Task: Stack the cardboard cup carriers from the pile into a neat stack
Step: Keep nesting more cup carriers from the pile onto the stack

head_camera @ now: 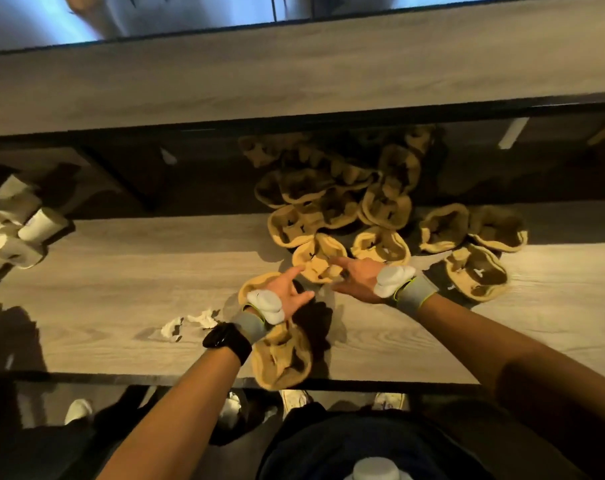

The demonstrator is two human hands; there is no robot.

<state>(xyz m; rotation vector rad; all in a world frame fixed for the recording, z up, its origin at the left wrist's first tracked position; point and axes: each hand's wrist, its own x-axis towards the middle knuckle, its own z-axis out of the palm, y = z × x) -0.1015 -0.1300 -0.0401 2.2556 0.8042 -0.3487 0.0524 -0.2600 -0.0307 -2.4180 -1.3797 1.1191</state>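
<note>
**Both hands at the edge of the carrier pile**

On the pale grey wood-grain table (121,271), a loose pile of tan moulded-cardboard cup carriers (346,202) sprawls from the shadowed back of the surface toward the middle, the pieces overlapping at odd angles. Another such carrier (474,271) lies apart at the right.

The left hand (287,292) is spread open, fingers extended, over a tan carrier (280,355) that lies at the near table edge (it runs under the wrist, so contact is hard to judge). The right hand (358,277) reaches to the nearest carrier of the pile (316,256), fingers on its near rim; I cannot tell whether they have closed on it.

Crumpled white paper scraps (190,323) lie left of the left wrist. A cluster of white paper cups (17,223) lies tumbled at the far left.
</note>
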